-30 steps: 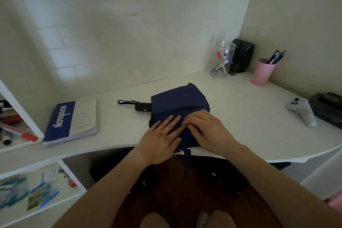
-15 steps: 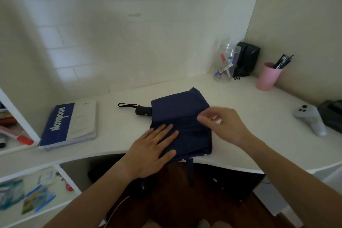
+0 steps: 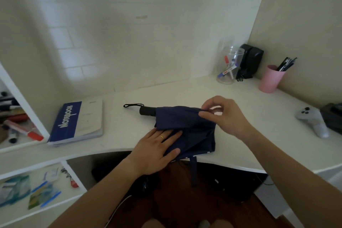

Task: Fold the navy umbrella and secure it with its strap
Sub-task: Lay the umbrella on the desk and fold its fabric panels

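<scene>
The navy umbrella [image 3: 187, 126] lies collapsed on the white desk [image 3: 231, 146] near its front edge. Its black handle [image 3: 147, 110] and wrist loop [image 3: 132, 105] point left. My left hand [image 3: 157, 151] presses flat on the near part of the cloth, fingers straight. My right hand [image 3: 223, 115] pinches the far right edge of the cloth and holds that flap lifted. The umbrella's navy strap [image 3: 193, 170] hangs down over the desk's front edge.
A blue and white notebook [image 3: 77, 122] lies to the left. A clear jar [image 3: 229, 66], a black speaker [image 3: 249, 63] and a pink pen cup [image 3: 270, 78] stand at the back right. A grey controller [image 3: 312, 118] lies far right. Shelves with clutter are at the left.
My right hand left the near cloth, took the far right edge and lifted it up and inward. The left hand stayed pressing on the cloth. The camera moved closer.
</scene>
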`<state>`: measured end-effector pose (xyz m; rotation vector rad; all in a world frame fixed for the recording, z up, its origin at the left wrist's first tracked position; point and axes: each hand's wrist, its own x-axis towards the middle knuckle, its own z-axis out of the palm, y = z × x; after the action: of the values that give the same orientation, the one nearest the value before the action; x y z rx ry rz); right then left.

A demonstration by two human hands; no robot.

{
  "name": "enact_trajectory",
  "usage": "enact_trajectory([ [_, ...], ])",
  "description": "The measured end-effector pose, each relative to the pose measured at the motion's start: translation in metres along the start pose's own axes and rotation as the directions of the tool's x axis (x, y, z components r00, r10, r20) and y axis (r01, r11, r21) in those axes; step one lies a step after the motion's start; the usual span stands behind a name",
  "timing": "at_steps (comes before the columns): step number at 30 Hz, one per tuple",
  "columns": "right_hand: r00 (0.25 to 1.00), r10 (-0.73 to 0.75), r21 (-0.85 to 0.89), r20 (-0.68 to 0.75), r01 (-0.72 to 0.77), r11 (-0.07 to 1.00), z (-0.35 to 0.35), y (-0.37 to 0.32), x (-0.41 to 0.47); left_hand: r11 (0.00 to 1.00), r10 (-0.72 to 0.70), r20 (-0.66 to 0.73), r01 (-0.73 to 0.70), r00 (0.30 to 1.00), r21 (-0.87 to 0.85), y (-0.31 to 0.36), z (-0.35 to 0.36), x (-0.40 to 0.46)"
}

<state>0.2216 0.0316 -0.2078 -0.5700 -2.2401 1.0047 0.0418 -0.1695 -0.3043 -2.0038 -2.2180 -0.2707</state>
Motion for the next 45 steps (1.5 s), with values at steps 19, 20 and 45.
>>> enact_trajectory([
  [19,0.966,0.257,0.053,-0.03,-0.255,0.965,0.035,0.037,-0.044,0.995,-0.037,-0.007,0.036,0.999,-0.098,0.006,-0.01,-0.006],
  [20,0.963,0.266,0.057,-0.034,-0.263,0.963,0.034,0.039,-0.043,0.986,-0.085,-0.068,0.074,0.994,-0.151,0.007,-0.011,-0.007],
  [45,0.917,0.389,0.435,0.093,-0.389,0.812,0.019,0.045,-0.03,-0.014,-0.778,0.058,0.075,0.625,-0.997,0.028,-0.042,0.031],
])
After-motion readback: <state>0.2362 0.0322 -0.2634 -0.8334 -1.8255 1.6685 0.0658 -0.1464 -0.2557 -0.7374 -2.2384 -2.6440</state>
